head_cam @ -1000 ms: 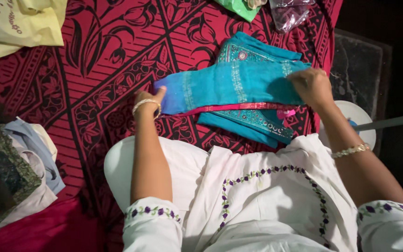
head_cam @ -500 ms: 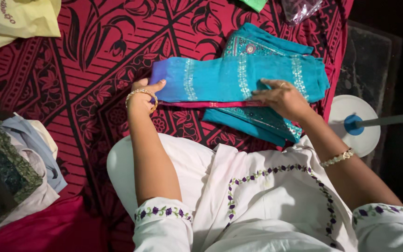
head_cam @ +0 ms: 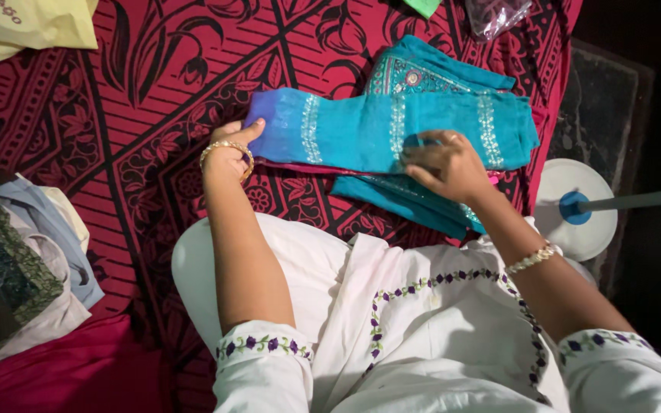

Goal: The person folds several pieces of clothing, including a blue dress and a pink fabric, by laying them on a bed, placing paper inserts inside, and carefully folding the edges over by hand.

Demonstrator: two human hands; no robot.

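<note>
While hands (head_cam: 227, 149) (head_cam: 441, 164) press it, turquoise garment (head_cam: 361, 130) lies lengthwise left-right

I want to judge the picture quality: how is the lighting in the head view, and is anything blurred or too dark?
Head view: the turquoise garment and both hands, left hand and right hand, are well lit and fairly sharp; the right edge around the white fan base falls into deep shadow; no strong glare.

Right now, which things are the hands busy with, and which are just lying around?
Busy with:
- blue cloth, folded
- left hand at its end
- right hand on its middle

Lying around:
- yellow cloth
- pile of clothes
- plastic bag
- white fan base
</note>
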